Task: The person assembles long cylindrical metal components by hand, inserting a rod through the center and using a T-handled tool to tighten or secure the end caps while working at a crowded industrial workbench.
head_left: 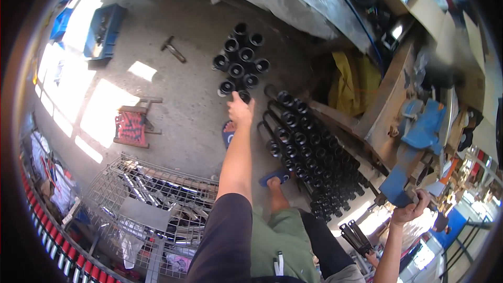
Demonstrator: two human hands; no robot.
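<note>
My left hand (pixel 240 110) reaches down to the floor. Its fingers are closed round the near one of several black metal tubes (pixel 236 70), which stand upright in a cluster with their open ends up. Off to the right, my right hand (pixel 412 208) is curled against the lower end of a blue bench vise (pixel 395 186); the exact part under its fingers is hidden. Beside my left forearm, a larger batch of black tubes (pixel 300 138) is packed closely together on the floor, ends facing up.
A hammer (pixel 173 50), a small stool (pixel 131 126) and a blue crate (pixel 105 31) are on the left. Nearer stands a wire cage (pixel 141 199) with metal parts. A wooden bench (pixel 385 105) borders the right. Another person's hand (pixel 372 258) is by some black tubes (pixel 356 237).
</note>
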